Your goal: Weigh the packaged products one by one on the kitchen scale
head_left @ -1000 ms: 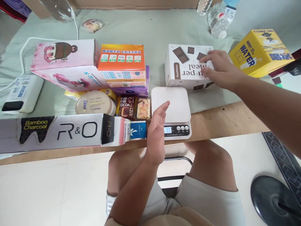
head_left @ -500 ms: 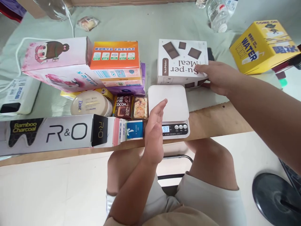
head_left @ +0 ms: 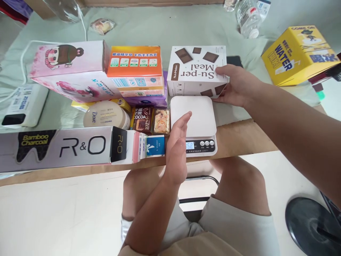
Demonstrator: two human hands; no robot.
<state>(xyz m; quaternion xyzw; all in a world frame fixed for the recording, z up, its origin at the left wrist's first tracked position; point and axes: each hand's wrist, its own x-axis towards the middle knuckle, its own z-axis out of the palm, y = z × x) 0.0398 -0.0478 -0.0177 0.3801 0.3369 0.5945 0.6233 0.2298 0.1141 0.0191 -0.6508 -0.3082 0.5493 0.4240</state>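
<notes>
white box [head_left: 197, 65], its right end held between thumb and fingers of the right hand [head_left: 237, 84], off the scale [head_left: 201, 115], which lies right of the flat, empty left hand [head_left: 177, 154]; apparently already grouped: orange box [head_left: 135, 65], beyond and left of that hand; apparently ungrouped: yellow box [head_left: 289, 58], right of the right hand

left hand [head_left: 176, 153] hides part of the scale [head_left: 197, 117]; silver box [head_left: 66, 147] cropped at left.
</notes>
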